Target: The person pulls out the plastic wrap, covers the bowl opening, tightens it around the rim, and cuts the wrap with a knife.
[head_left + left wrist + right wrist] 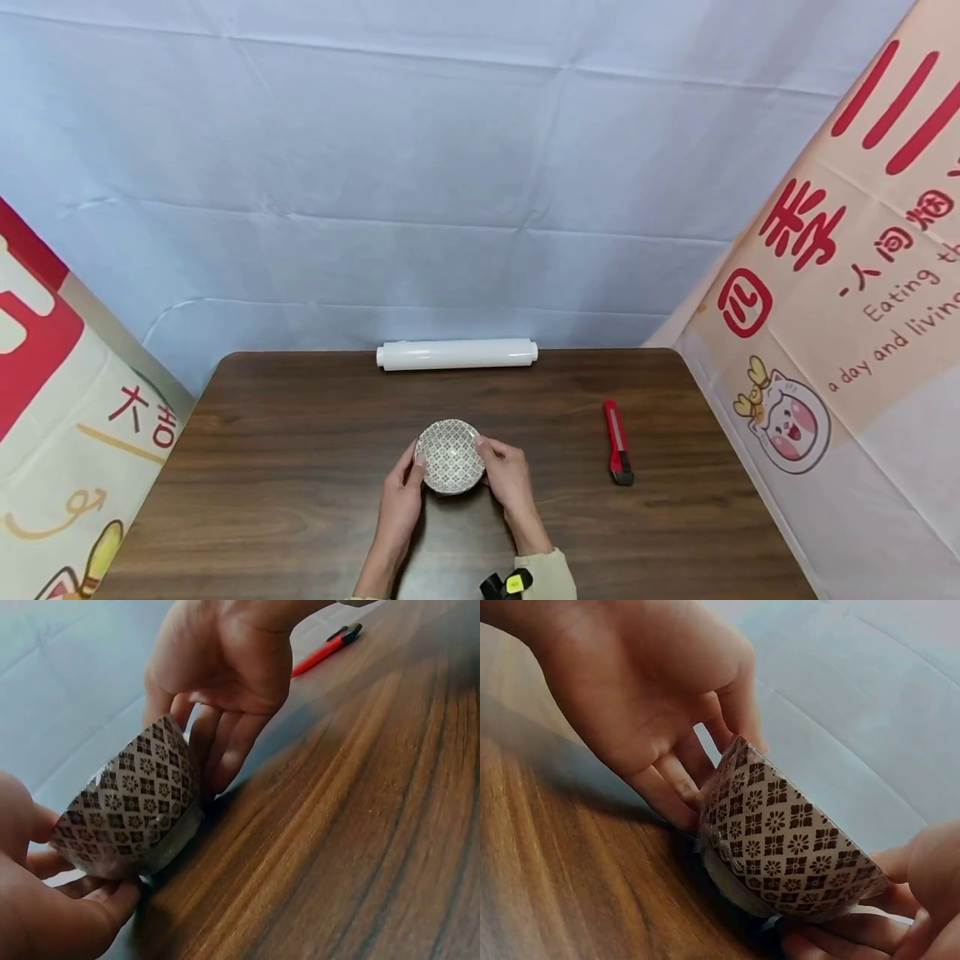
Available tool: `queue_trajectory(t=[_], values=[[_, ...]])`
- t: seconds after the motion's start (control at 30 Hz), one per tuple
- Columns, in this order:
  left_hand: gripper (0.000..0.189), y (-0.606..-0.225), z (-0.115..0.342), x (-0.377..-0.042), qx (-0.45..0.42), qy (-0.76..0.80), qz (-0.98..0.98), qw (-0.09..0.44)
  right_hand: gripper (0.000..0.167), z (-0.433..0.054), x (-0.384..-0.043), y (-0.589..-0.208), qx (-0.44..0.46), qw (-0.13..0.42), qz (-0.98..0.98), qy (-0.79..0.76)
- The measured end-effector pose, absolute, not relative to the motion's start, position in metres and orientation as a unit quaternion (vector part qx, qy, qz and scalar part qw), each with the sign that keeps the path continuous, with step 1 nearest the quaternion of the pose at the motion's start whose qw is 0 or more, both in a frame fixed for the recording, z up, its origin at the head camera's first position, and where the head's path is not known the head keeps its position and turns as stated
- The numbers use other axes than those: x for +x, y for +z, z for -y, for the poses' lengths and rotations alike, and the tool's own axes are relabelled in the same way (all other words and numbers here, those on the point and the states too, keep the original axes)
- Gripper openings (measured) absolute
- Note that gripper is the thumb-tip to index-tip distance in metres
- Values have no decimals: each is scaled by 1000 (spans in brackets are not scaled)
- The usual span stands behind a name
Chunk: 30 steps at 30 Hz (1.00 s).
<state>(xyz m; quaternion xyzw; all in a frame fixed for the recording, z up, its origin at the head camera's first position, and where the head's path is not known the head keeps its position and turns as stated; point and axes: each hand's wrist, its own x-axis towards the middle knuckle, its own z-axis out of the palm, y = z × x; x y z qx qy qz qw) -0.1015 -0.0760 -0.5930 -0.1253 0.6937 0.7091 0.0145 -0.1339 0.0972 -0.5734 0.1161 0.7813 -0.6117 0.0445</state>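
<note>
A small bowl (450,457) with a dark flower-and-diamond pattern on white is held between both hands near the table's front. Clear film clings to its outside, crinkled and shiny near the foot in the right wrist view. My left hand (400,502) grips the left side, thumb at the rim and fingers curling under the wall. On the opposite side, my right hand (507,477) pinches the rim with its thumb, its fingers behind the wall. In the left wrist view the bowl's foot (174,844) is close over the wooden table (337,825).
A white roll of film (457,354) lies along the table's back edge. To the right of the hands is a red box cutter (618,442) with a black end. Pale cloth (420,167) hangs behind the table, and printed cloths flank it on both sides.
</note>
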Motion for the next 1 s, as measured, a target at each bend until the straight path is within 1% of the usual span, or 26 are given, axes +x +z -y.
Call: queue_trajectory(t=[0.13,0.3,0.4,0.6,0.77,1.0], values=[[50,-594,77,-104,-129,722,-680,21,34,-96,-135,-575,122,34,-802,-584],[49,-593,78,-110,-144,725,-674,18,36,-94,-133,-576,126,38,-815,-564],[52,-594,79,-117,-135,741,-658,20,37,-92,-132,-575,120,30,-828,-548],[56,-599,80,-127,-97,764,-638,28,31,-90,-130,-572,97,9,-867,-489],[58,-604,80,-130,-84,776,-624,28,34,-89,-131,-573,90,15,-860,-503],[60,-605,77,-134,-76,813,-575,51,37,-88,-135,-574,90,17,-849,-521]])
